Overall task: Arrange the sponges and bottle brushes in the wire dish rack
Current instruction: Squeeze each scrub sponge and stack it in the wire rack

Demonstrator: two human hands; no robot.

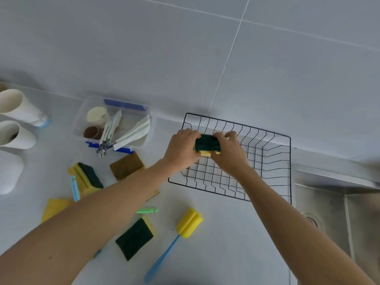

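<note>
A black wire dish rack [275, 167] stands on the white counter against the wall. Over its left half, my left hand [182, 149] and my right hand [230, 151] both grip one green-and-yellow sponge [207, 144], one hand at each end. Loose on the counter lie a green-topped sponge [134, 238], a yellow-headed bottle brush with a blue handle [185, 225], two stacked sponges [87, 178], a brown sponge [127, 167] and a yellow sponge [54, 208]. My left forearm hides part of a second blue brush handle [74, 188].
A clear plastic box [112, 124] with cutlery and small cups sits at the back left. White cups [15, 120] lie at the far left. A steel sink [337, 212] is at the right, beside the rack. A green clip [147, 210] lies near my left arm.
</note>
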